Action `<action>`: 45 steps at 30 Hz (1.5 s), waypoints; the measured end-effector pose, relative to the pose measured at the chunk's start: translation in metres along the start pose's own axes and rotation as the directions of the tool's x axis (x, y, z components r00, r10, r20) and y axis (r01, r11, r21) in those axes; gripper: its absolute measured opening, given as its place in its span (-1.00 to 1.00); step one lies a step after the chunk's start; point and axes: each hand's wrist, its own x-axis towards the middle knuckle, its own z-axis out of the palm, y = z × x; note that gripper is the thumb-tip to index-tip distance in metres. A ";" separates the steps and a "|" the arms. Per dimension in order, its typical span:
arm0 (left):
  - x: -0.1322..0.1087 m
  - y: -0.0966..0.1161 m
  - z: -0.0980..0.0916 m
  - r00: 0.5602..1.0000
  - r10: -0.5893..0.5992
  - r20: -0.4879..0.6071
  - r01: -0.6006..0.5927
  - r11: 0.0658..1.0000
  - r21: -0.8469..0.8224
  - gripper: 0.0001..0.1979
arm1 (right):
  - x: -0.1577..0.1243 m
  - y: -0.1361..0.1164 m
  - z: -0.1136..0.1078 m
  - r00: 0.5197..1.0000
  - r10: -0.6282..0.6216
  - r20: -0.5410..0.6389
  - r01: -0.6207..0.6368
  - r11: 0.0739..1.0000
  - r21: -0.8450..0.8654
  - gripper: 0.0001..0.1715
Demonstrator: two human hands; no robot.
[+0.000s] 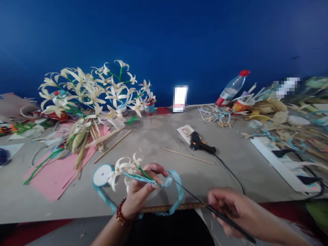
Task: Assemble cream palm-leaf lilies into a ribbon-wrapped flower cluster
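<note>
My left hand (143, 186), with a red bead bracelet at the wrist, holds a flower spray (128, 167) with cream petals and stems wrapped in green and light blue. A light blue ribbon (179, 188) loops from the stem end, hangs past the table edge and runs back to its white spool (103, 174) beside the flowers. Closed around a thin black tool (217, 213), my right hand (228, 208) is at the table's front edge. The tool's long, slim tip points up and left, close to the ribbon by the stem end.
A black glue gun (202, 143) lies at centre right, its cord trailing toward the front. Thin sticks (189, 156) lie nearby. Finished flowers (94, 89) and pink paper (56, 177) are left. A bottle (230, 90), a power strip (284, 167) and husk scraps are right.
</note>
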 end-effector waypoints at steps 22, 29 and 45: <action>0.000 0.009 0.013 0.993 -0.037 0.113 0.042 0.998 -0.044 -0.84 | 0.029 -0.004 0.020 0.979 -0.122 0.164 0.061 0.940 0.336 -0.57; -0.001 0.012 0.013 0.991 -0.060 0.124 0.066 0.997 -0.041 -0.84 | 0.032 -0.004 0.022 0.976 -0.152 0.154 0.097 0.944 0.315 -0.60; -0.001 0.012 0.010 0.994 -0.041 0.097 0.048 0.996 -0.070 -0.84 | 0.033 0.002 0.024 0.960 -0.208 0.188 0.135 0.931 0.339 -0.39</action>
